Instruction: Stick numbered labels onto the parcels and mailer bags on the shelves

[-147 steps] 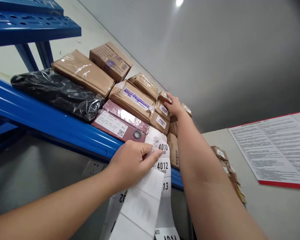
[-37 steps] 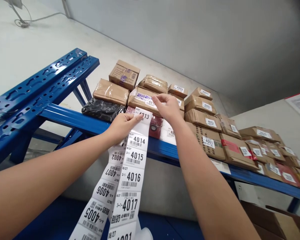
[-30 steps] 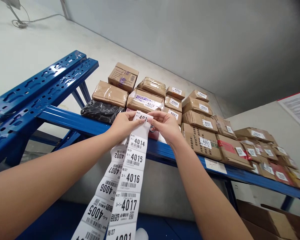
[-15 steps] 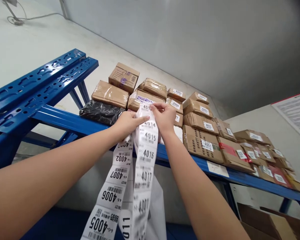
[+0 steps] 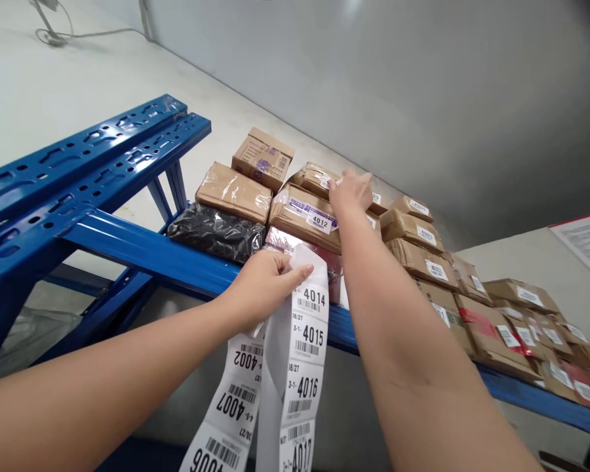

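Observation:
My left hand is closed on a long strip of white number labels, pinched under the thumb. The strip hangs in loops, with 4014, 4015, 4016 and 4017 facing me and other numbers upside down behind. Up on the shelf, my right hand has its fingers at the edge of a small white label on the front of a tape-wrapped brown parcel; the fingertips are partly hidden. Just below lies a brown parcel bearing label 4012, on top of a reddish package.
Left of that stack are a brown box, a wrapped brown parcel and a black plastic package. Several labelled parcels line the shelf rightward. A blue rack beam runs along the front, joined to a perforated blue upright.
My right hand has left the strip and reached up to the upper parcel, where a label now shows. The strip's top label is gone, and my left hand holds the strip a little lower.

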A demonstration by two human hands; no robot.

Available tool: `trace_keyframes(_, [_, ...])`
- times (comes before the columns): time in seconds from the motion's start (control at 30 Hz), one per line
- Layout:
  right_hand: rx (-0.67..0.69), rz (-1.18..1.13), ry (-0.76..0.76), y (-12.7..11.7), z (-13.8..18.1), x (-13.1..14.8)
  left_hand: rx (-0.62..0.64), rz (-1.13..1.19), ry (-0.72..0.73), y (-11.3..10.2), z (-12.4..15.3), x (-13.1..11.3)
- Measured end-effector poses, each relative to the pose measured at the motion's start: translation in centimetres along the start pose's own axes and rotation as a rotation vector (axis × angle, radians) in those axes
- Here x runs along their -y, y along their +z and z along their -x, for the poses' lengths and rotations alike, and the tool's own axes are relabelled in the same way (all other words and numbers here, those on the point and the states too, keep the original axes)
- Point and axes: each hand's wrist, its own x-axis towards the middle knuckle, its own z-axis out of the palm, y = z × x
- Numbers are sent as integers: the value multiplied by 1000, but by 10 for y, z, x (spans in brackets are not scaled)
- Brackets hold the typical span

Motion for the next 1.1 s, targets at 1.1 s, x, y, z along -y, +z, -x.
trace_keyframes(1.1, [529, -1295, 442, -75, 211, -14, -73, -135, -237, -36, 66, -30])
